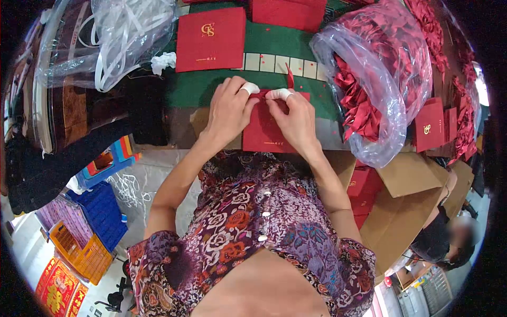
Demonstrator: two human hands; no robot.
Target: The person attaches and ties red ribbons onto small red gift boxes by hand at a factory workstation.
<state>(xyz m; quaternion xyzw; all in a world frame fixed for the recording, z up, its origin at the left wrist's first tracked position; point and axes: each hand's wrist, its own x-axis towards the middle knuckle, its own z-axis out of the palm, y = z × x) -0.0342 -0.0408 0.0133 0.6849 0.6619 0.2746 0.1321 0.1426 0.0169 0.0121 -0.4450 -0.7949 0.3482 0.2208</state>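
Note:
A flat red pouch (266,129) with small gold print lies at the near edge of the table. Over its top edge, my left hand (228,108) and my right hand (297,120) come close together, thumbs and forefingers pinched. Red material shows between the fingertips; it looks like part of a red ribbon (290,78), whose tail sticks up behind my right hand. The exact grip is partly hidden by the fingers. White covers wrap a finger of each hand.
A larger stack of red pouches (211,39) lies behind my left hand. To the right, a clear plastic bag (377,119) spills red ribbons. A bag of white straps (127,37) sits at left. Below right stands an open cardboard box (398,211) containing red pouches; a person is beyond it.

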